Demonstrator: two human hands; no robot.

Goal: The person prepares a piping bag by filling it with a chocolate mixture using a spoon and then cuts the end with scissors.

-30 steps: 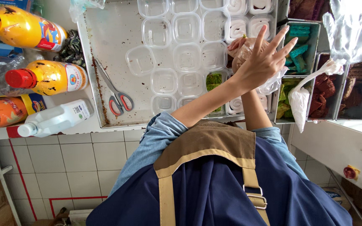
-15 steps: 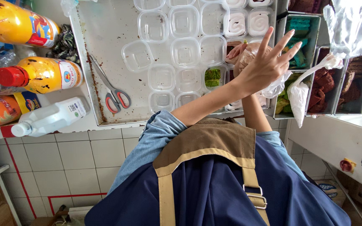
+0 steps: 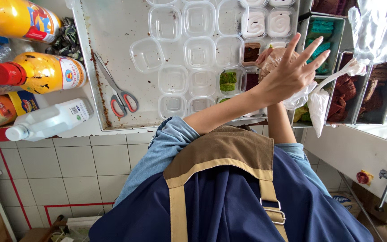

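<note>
Our left hand [image 3: 292,74] has drifted toward twelve o'clock, fingers spread, holding nothing; our right hand [image 3: 269,60] grips a plastic bag [image 3: 298,96] beneath.

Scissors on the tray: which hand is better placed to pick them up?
Left, probably. The left hand is open and empty, its arm passing nearer the scissors. The right hand is mostly hidden behind it, against a plastic bag.

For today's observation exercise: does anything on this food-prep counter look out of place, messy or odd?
Yes. The metal tray is speckled with brown crumbs and streaks along its left edge. Red-handled scissors lie loose on it beside the clear plastic cups. The yellow bottle lying on its side has dark smears.
</note>
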